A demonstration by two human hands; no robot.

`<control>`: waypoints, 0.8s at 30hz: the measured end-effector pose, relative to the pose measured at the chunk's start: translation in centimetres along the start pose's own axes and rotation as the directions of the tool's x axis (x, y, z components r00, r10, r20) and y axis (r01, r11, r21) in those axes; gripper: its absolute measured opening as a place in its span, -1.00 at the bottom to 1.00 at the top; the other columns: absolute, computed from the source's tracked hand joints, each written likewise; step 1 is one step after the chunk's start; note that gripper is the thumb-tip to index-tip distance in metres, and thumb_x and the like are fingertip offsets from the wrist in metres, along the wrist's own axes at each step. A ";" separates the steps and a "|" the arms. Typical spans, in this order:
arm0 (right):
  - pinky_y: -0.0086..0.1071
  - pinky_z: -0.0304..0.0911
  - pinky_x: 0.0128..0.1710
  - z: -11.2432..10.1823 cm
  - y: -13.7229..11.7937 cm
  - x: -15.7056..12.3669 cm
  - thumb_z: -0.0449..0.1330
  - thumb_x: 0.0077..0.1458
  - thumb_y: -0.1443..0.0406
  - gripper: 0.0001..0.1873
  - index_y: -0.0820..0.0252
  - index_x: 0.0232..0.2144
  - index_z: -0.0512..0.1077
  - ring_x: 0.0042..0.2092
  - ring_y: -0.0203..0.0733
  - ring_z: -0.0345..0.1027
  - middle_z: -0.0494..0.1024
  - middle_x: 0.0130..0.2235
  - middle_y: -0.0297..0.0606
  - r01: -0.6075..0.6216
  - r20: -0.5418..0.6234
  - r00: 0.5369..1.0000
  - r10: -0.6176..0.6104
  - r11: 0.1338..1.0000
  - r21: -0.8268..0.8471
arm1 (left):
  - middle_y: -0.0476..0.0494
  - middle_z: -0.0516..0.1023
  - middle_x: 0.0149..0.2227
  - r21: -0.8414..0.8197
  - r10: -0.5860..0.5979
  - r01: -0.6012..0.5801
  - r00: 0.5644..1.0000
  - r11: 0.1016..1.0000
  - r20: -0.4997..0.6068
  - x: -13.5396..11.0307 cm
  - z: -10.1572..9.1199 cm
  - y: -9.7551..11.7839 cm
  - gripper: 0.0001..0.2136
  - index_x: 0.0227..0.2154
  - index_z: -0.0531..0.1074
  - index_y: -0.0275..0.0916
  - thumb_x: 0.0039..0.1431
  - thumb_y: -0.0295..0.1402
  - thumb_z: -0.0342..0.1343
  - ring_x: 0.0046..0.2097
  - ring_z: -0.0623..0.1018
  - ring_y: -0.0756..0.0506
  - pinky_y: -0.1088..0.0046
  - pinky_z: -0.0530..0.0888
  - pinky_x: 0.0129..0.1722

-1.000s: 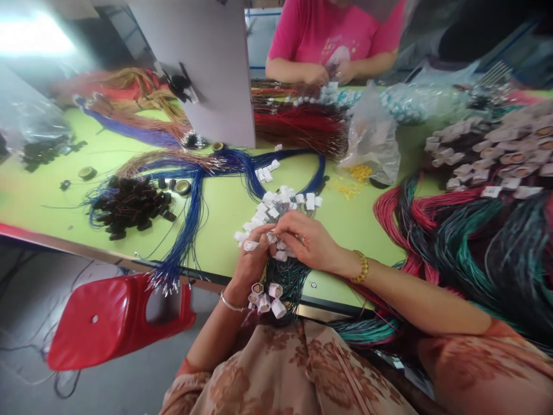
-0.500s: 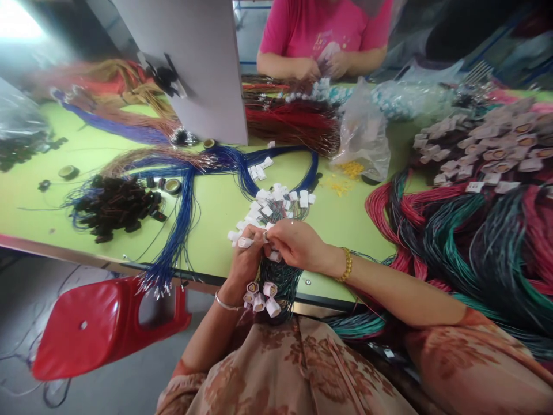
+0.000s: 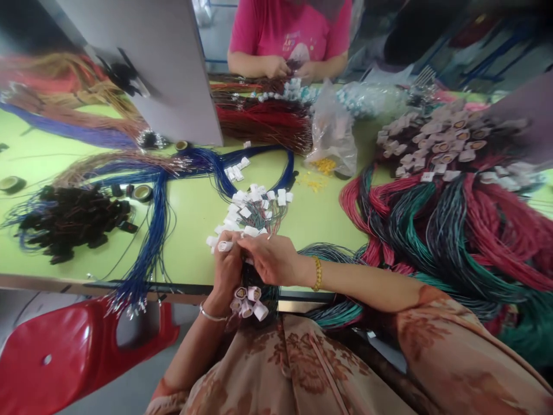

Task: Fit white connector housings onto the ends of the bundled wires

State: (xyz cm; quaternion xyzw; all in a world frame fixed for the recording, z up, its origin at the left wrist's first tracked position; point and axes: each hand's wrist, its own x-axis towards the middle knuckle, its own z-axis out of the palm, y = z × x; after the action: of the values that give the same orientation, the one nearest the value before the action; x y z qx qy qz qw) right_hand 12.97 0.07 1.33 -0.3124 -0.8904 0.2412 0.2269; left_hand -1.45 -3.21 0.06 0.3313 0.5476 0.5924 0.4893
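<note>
My left hand is closed at the table's front edge, with a white plug connector poking out between its fingers. Against it, my right hand is closed too, its thumb and fingertips meeting the left fingers; what they pinch is hidden. Just beyond both hands lies a cluster of small white connectors on thin wires. Below the left hand hang several larger white round connectors, and dark green wires run down beside them.
Blue wires and a heap of black connectors lie left. Red, black and green wire bundles fill the right. A plastic bag stands by yellow bits. A co-worker sits opposite; a red stool is lower left.
The view has swung right, so the scene sits further left. My right hand has turned and moved lower, its fingers now more bent against my left hand.
</note>
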 end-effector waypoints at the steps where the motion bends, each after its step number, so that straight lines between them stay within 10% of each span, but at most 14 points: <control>1: -0.27 0.34 -0.20 -0.8 0.6 0.1 0.09 0.21 0.34 -0.64 0.10 0.06 0.41 -0.17 -0.13 0.48 0.63 -0.08 -0.19 -0.006 -0.019 1.000 0.007 1.000 0.029 | 0.03 0.39 -0.48 0.071 0.010 -0.011 1.000 0.997 0.014 0.1 -0.1 0.2 -0.72 -0.45 0.32 -0.20 0.23 -0.14 0.19 -0.42 0.36 0.00 0.47 0.34 -0.39; 4: -0.28 0.37 -0.15 -4.7 4.8 0.1 0.03 0.28 0.29 -0.75 0.13 -0.13 0.49 -0.15 -0.16 0.48 0.63 -0.14 -0.19 -0.131 -0.203 0.968 0.144 0.988 0.075 | -0.06 0.48 -0.39 0.249 0.082 -0.097 0.994 0.964 0.069 0.3 -0.1 0.9 -0.71 -0.40 0.44 -0.23 0.27 -0.10 0.15 -0.33 0.40 -0.04 0.45 0.34 -0.35; 8: -0.21 0.36 -0.15 -9.9 13.1 -1.3 0.13 0.13 0.29 -0.81 0.22 -0.27 0.52 -0.23 -0.08 0.48 0.64 -0.24 -0.13 -0.521 -0.422 0.773 0.473 0.854 0.002 | 0.03 0.37 -0.49 0.164 0.123 -0.122 0.992 0.979 0.006 0.5 0.3 1.0 -0.68 -0.38 0.37 -0.20 0.19 -0.05 0.23 -0.45 0.33 0.01 0.48 0.28 -0.46; 12: -0.27 0.33 -0.20 -10.9 18.4 -3.0 0.24 0.01 0.23 -0.80 0.27 -0.37 0.53 -0.32 -0.10 0.46 0.63 -0.35 -0.16 -0.750 -0.389 0.613 0.688 0.661 -0.014 | 0.14 0.24 -0.57 0.040 0.107 -0.110 0.993 0.993 0.057 0.5 0.7 0.2 -0.52 -0.32 0.26 -0.15 0.05 0.14 0.26 -0.56 0.22 0.05 0.52 0.21 -0.56; 17: -0.27 0.31 -0.17 -10.2 19.4 -3.0 0.25 0.01 0.21 -0.81 0.25 -0.44 0.51 -0.29 -0.11 0.45 0.64 -0.33 -0.14 -0.724 -0.376 0.658 0.652 0.685 -0.078 | 0.14 0.23 -0.62 -0.008 0.004 -0.004 0.998 1.000 0.056 0.4 1.2 0.2 -0.38 -0.32 0.20 -0.11 0.05 0.42 -0.15 -0.62 0.20 0.03 0.51 0.22 -0.64; 20: -0.28 0.33 -0.23 -10.6 19.1 -2.9 0.21 0.01 0.27 -0.86 0.24 -0.49 0.48 -0.39 -0.15 0.44 0.60 -0.45 -0.19 -0.710 -0.342 0.675 0.654 0.702 -0.056 | 0.11 0.27 -0.59 0.008 0.002 -0.002 1.000 1.000 0.013 0.4 1.0 0.5 -0.40 -0.39 0.22 -0.14 0.01 0.38 0.00 -0.59 0.27 0.04 0.52 0.26 -0.63; 24: -0.35 0.34 -0.46 -10.8 17.4 -2.5 0.25 -0.08 0.33 -0.92 0.23 -0.46 0.46 -0.54 -0.24 0.38 0.53 -0.56 -0.29 -0.681 -0.313 0.570 0.760 0.650 0.339 | 0.08 0.37 -0.54 -0.034 -0.014 0.017 0.995 0.999 0.098 0.3 0.1 0.2 -0.53 -0.36 0.38 -0.19 0.08 0.16 0.23 -0.54 0.34 0.05 0.54 0.32 -0.56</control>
State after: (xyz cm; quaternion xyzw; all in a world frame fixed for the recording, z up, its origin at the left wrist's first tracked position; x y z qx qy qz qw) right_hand 28.56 13.51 -0.81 -0.6716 -0.5854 0.3170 0.3252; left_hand -1.47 -2.84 0.27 0.3472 0.5151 0.5810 0.5259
